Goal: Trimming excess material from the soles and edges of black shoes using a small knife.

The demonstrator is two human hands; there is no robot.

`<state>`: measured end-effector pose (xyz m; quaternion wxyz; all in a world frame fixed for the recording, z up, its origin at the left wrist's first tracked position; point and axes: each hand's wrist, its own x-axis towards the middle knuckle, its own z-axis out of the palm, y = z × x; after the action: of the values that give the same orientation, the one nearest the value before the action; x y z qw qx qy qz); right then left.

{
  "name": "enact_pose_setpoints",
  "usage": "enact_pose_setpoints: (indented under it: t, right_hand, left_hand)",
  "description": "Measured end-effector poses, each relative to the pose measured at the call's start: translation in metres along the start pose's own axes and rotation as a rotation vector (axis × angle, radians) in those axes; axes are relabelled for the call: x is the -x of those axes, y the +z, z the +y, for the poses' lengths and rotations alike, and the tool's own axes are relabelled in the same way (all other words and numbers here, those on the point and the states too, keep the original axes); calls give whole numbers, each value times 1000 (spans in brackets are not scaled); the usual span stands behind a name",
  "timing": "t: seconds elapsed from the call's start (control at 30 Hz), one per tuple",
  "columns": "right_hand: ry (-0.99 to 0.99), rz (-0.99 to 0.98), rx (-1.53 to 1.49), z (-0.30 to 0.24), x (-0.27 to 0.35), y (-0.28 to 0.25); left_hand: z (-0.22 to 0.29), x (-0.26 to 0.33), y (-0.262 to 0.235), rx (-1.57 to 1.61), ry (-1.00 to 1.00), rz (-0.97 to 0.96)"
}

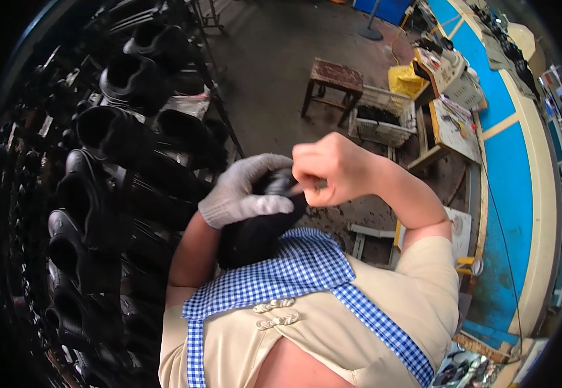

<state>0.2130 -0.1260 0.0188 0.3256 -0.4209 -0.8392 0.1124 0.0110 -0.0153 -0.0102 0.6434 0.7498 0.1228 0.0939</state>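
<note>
Workshop floor, bare grey concrete (pixel 274 64), stained. A blue-painted workbench (pixel 510 129) curves along the right; a worn wooden stool (pixel 336 77) stands mid-floor. Beside it a white slatted crate (pixel 384 119) holds dark pieces, kind unclear. At left a rack (pixel 113 168) carries rows of glossy black rubber boots. Left hand (pixel 245 191), in a grey knit glove, is wrapped around a black shoe (pixel 255 233) held against the chest. Right hand (pixel 332 168), bare, pinches a thin tool (pixel 294 189) at the shoe's top.
</note>
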Motion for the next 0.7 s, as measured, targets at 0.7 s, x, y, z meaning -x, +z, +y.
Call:
enact_pose_setpoints:
  t: [0.7]
  right_hand:
    - [983,491,-349,58,139,108]
  left_hand:
    - [-30,-28,-19,362,291,475]
